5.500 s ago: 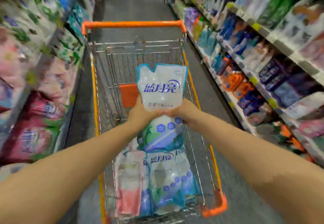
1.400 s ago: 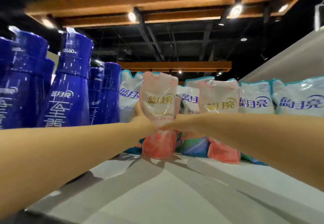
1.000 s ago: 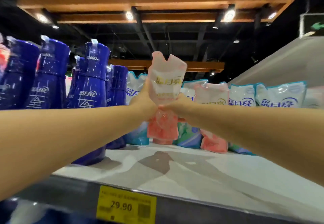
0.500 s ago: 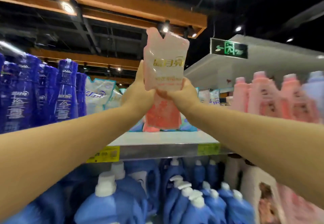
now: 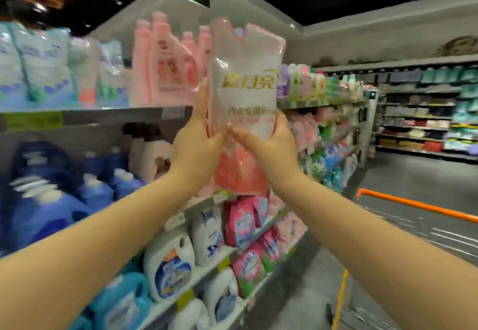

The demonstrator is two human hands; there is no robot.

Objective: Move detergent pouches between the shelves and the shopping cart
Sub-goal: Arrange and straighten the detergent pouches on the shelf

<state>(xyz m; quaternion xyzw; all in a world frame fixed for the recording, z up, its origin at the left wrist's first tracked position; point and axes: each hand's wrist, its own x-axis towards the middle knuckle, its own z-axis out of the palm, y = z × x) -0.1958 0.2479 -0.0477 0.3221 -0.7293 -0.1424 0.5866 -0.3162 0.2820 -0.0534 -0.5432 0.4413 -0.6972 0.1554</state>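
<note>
A pink and white detergent pouch [image 5: 244, 91] with gold lettering stands upright in the air in front of the shelves. My left hand [image 5: 199, 146] grips its left side and my right hand [image 5: 271, 146] grips its right side, thumbs meeting across the front. The shopping cart [image 5: 413, 204] shows at the right edge by its orange handle and wire basket. More pouches [image 5: 41, 71] in white and blue stand on the upper shelf [image 5: 108, 116] at the left.
Pink bottles [image 5: 165, 66] stand on the upper shelf behind the pouch. Blue and white jugs [image 5: 168, 265] and pink bags fill the lower shelves. The aisle floor [image 5: 413, 174] runs to the right toward more shelving.
Both hands have carried the pink pouch off the upper shelf and swung right with my view. The cart's orange handle has come into sight at the right.
</note>
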